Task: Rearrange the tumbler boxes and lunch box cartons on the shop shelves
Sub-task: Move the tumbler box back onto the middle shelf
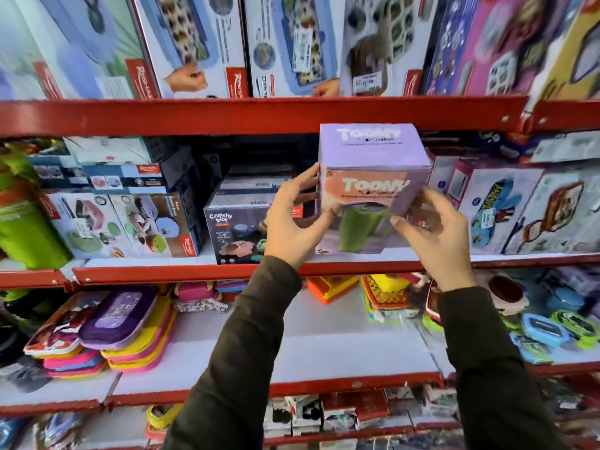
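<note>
A lilac tumbler box (373,177) with a green tumbler printed on its front stands at the front of the middle red shelf (194,274). My left hand (293,222) grips its left side, thumb on the front face. My right hand (435,235) holds its lower right corner with the fingers curled onto the front. To the left of the box stands a dark lunch box carton (237,232), with flat cartons stacked behind it. More lunch box cartons (130,225) fill the shelf's left part.
Large upright lunch box cartons (292,43) line the top shelf. Cartoon-printed cartons (526,212) stand right of the tumbler box. On the lower shelf lie stacked pouches (113,329) at the left and coloured containers (552,329) at the right, with bare white shelf board (308,345) between.
</note>
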`<state>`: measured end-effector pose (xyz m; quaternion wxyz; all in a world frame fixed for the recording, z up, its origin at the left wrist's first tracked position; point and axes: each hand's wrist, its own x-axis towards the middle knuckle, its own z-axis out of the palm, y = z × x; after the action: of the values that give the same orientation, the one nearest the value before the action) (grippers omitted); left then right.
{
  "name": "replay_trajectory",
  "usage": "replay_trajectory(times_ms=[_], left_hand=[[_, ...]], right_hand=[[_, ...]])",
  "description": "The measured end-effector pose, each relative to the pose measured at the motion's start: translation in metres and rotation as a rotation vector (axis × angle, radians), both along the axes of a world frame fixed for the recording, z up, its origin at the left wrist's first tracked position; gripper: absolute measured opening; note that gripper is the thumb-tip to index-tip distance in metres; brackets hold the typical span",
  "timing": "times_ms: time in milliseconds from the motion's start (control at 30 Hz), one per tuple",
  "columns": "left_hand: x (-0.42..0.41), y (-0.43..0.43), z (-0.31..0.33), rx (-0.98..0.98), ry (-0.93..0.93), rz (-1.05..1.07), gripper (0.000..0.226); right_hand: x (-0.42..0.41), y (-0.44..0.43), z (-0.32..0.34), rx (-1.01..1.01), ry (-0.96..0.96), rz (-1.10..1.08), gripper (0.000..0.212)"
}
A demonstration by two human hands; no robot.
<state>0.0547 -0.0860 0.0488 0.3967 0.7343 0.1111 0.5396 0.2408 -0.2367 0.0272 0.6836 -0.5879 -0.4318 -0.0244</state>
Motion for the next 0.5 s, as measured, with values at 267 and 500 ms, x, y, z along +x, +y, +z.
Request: replay_trajectory(times_ms=[267, 500], left_hand=[[0.043, 0.012, -0.014, -0.084, 0.215, -0.011, 0.066], [0.058, 0.019, -0.027, -0.163, 0.332, 0.045, 0.065]], right_hand=[[0.033, 0.025, -0.02, -0.119, 0.023, -0.065, 0.056], [0.048, 0.037, -0.038, -0.235, 0.018, -0.102, 0.053]])
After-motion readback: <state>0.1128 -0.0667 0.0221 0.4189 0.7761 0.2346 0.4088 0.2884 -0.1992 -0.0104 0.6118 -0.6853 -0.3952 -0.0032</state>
